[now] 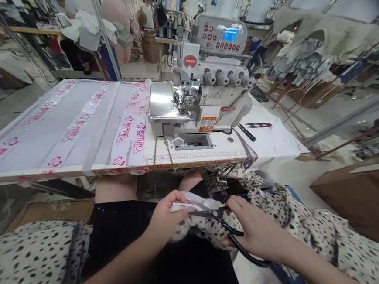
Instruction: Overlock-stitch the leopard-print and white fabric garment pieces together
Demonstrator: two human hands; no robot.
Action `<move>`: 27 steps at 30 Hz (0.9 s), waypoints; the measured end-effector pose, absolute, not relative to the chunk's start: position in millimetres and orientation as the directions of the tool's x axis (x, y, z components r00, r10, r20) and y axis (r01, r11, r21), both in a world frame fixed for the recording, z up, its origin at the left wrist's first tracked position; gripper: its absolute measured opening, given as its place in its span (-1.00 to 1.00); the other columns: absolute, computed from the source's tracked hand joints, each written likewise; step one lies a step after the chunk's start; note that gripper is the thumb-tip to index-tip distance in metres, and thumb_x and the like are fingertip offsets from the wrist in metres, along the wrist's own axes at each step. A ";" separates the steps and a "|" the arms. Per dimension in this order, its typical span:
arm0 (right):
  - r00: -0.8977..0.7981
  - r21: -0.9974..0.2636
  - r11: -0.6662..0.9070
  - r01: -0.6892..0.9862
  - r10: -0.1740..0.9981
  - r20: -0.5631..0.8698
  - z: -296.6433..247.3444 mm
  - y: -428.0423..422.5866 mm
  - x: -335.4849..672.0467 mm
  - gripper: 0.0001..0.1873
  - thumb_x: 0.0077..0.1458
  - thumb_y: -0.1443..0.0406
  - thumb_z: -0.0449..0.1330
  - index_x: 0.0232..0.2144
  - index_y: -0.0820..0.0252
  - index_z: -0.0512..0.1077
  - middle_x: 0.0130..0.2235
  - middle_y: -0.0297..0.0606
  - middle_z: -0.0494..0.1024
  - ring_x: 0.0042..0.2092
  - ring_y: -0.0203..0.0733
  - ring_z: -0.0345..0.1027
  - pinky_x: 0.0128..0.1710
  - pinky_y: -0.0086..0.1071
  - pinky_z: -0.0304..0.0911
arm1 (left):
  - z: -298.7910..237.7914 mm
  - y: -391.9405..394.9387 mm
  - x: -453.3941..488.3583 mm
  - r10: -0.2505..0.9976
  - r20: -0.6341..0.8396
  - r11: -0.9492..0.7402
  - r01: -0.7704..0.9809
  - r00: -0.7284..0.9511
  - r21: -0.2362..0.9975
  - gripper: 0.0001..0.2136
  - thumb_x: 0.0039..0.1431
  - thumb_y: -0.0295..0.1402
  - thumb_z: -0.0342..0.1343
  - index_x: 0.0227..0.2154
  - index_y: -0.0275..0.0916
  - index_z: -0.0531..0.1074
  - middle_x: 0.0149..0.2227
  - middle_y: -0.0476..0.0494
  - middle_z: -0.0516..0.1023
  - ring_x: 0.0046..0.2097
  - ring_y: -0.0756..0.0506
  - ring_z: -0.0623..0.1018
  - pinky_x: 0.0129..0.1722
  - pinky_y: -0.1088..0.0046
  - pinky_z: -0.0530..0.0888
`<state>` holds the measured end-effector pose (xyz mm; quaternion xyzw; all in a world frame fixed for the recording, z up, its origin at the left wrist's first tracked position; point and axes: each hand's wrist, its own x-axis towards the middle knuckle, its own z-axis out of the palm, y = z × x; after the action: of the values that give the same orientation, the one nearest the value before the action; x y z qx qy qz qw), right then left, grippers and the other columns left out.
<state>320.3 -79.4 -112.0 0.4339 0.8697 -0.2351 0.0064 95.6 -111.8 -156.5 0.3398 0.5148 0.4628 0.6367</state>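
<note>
I am tracking the left hand (167,218) pinching a fold of spotted cloth (199,229) tightly between fingers and thumb, while the right hand (258,230) is clamping black-handled scissors (215,214) just beside that pinch, over a black skirt (116,217). I am judging that a slipping fold or drifting blades could be nicking the wrong layer or the left fingers. The cloth is looking soft, bunched and white-edged.
</note>
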 end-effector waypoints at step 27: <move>-0.594 -0.241 0.545 0.803 0.769 -0.238 -109.0 -92.1 317.6 -0.59 -0.12 0.05 0.20 -0.31 0.22 0.30 -0.30 -0.19 0.40 -0.24 -0.03 0.30 -0.32 -0.29 0.19 | -152.7 -116.7 99.9 0.907 -0.365 0.407 -0.218 0.208 0.887 -0.67 -0.18 -0.42 0.21 -0.44 -0.23 0.12 -0.48 0.06 0.33 -0.47 0.09 0.29 -0.45 0.57 0.21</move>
<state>317.6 -92.1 -109.0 0.4478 0.8774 -0.1639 0.0517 99.9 -116.7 -152.7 0.3600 0.4786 0.4086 0.6888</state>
